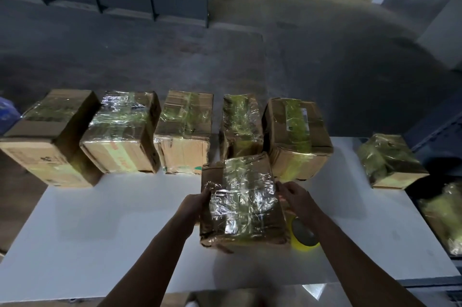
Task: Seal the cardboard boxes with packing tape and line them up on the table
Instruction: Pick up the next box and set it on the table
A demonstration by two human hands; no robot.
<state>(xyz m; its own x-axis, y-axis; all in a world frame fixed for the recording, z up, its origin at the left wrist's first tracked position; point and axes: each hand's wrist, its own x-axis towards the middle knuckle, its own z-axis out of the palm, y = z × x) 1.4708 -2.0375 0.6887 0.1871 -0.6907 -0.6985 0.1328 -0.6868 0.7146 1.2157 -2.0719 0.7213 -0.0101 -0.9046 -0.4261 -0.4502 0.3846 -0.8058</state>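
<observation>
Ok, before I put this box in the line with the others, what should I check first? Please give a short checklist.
1. Grip: left hand and right hand hold the taped box at its two sides: ok.
2. Seal: tape covers its top: ok; its underside: cannot tell.
3. Free place: bare table between the fifth box and the far-right box: ok.
4. Clear path: the yellow tape roll lies close beside the box, under the right forearm: not ok.

I'm seeing a dim room, with daylight coming in at the upper right. Glare is flaring off the taped box (242, 201); the table (100, 219) is glowing pale. Edges are bending and blurring.
</observation>
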